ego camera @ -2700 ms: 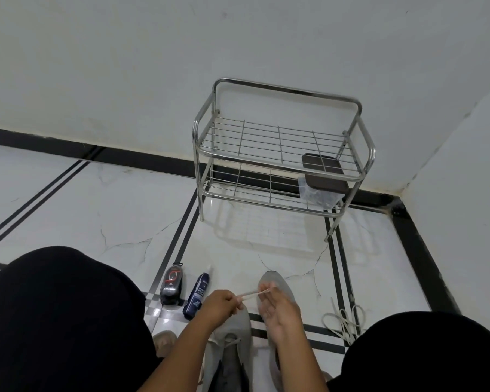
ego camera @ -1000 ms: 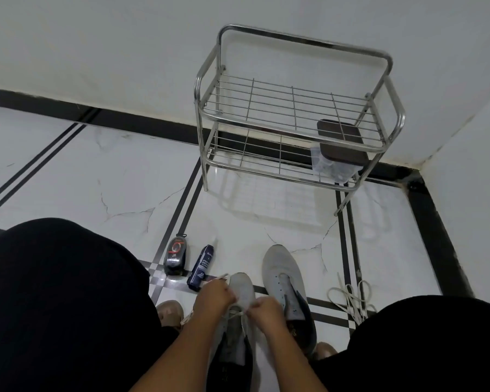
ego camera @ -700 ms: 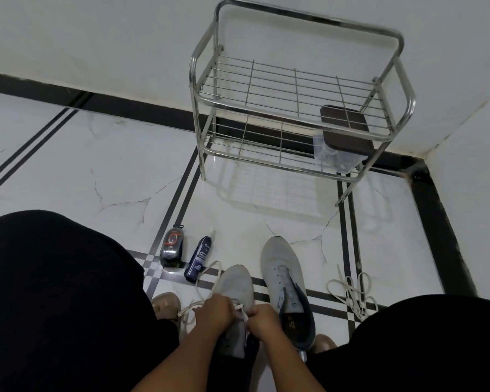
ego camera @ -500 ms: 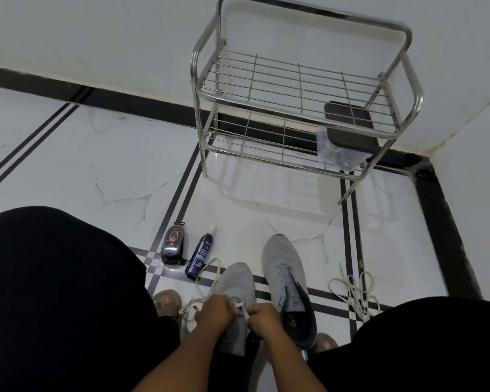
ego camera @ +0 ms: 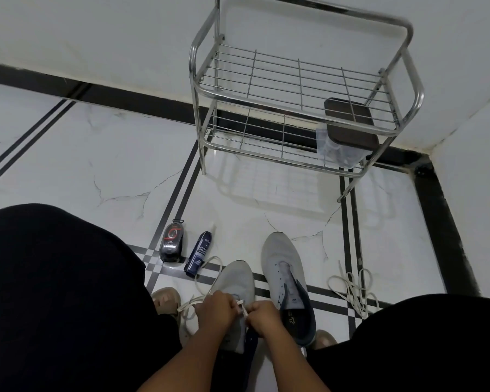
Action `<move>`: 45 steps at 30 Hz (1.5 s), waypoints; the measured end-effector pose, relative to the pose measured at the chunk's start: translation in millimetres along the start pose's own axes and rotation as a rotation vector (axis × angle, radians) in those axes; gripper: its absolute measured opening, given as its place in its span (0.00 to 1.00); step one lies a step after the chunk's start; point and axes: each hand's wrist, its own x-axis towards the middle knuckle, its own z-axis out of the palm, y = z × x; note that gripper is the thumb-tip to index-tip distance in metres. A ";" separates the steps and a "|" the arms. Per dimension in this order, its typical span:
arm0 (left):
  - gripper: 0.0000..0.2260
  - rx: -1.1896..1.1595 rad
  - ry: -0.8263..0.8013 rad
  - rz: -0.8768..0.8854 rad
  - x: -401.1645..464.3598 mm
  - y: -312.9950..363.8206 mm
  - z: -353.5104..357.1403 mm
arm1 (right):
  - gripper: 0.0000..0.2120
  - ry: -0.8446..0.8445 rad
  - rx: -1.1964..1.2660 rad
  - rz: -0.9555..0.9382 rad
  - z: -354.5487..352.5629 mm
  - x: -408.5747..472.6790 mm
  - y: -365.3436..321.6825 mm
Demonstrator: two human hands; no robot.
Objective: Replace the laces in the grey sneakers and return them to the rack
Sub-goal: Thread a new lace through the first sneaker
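I am pinching the lace (ego camera: 242,306) with both hands, left hand (ego camera: 217,309) and right hand (ego camera: 263,318) fingers curled, to thread the sneaker (ego camera: 235,281) at 6 o'clock.

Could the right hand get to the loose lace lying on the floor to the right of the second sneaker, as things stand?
Probably yes, once it lets go. The right hand is pinching the lace over the near sneaker. The loose lace lies on bare floor beyond the second sneaker, with nothing on it.
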 end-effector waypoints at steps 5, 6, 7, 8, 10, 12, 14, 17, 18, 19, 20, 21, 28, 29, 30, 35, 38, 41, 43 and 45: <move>0.08 0.051 0.042 0.067 0.0 3.5 0.5 | 0.09 0.086 0.216 0.072 2.0 7.4 4.4; 0.08 0.066 0.052 0.072 -1.9 5.3 0.5 | 0.10 0.088 0.214 0.058 1.7 9.0 4.0; 0.08 0.089 0.075 0.069 -4.3 6.8 1.3 | 0.12 0.086 0.200 0.053 -0.4 7.3 0.6; 0.09 0.119 0.119 0.051 -6.6 8.6 2.3 | 0.14 0.100 0.152 0.040 -3.3 4.3 -3.4; 0.13 0.151 0.198 -0.060 -12.1 9.0 2.4 | 0.14 0.182 0.062 0.031 -5.5 5.5 -6.5; 0.18 0.069 0.210 -0.227 -16.4 5.3 -1.4 | 0.08 0.248 0.069 0.059 -5.2 0.8 -11.1; 0.22 -0.028 0.179 -0.331 -18.5 -0.6 -6.7 | 0.08 0.311 0.286 0.109 -11.7 -1.2 -14.9; 0.24 -0.113 0.131 -0.374 -18.1 -6.0 -9.9 | 0.12 0.388 0.833 0.134 -66.8 -15.6 -23.9; 0.26 -0.132 0.110 -0.373 -18.4 -7.1 -10.5 | 0.12 0.468 0.969 0.126 -90.6 -26.7 -30.4; 0.27 -0.152 0.093 -0.366 -18.7 -8.1 -10.9 | 0.13 0.633 1.093 0.096 -111.8 -42.4 -36.4; 0.27 -0.171 0.077 -0.355 -19.3 -9.0 -11.1 | 0.13 0.845 1.238 0.039 -129.7 -61.8 -42.7; 0.27 -0.188 0.058 -0.338 -19.0 -9.6 -11.3 | 0.12 1.061 1.315 -0.048 -144.0 -84.3 -55.5; 0.27 -0.197 -0.064 -0.237 -27.4 -4.3 -21.0 | 0.10 0.469 0.149 -0.213 -61.9 -27.8 -40.4; 0.27 -0.200 -0.079 -0.221 -26.7 -3.7 -21.4 | 0.12 0.308 0.005 -0.190 -38.6 -21.0 -31.1; 0.28 -0.204 -0.094 -0.213 -26.1 -5.0 -22.3 | 0.12 0.206 -0.099 -0.170 -18.8 -17.9 -23.7; 0.30 -0.191 -0.171 -0.185 -23.3 -5.6 -26.0 | 0.16 0.176 -0.218 -0.115 -1.6 -20.0 -19.7; 0.27 -0.151 -0.179 -0.171 -22.7 -7.9 -26.6 | 0.16 0.349 -0.075 0.035 -18.0 -20.1 -21.3; 0.22 -0.095 -0.166 -0.152 -20.2 -8.8 -27.0 | 0.16 0.657 0.147 0.155 -42.1 -25.7 -14.6; 0.21 -0.092 -0.169 -0.139 -19.1 -7.4 -26.6 | 0.16 0.653 0.078 0.127 -49.4 -24.1 -16.8; 0.20 -0.085 -0.143 -0.143 -18.3 -7.1 -26.6 | 0.20 0.598 -0.018 0.029 -48.7 -22.5 -22.3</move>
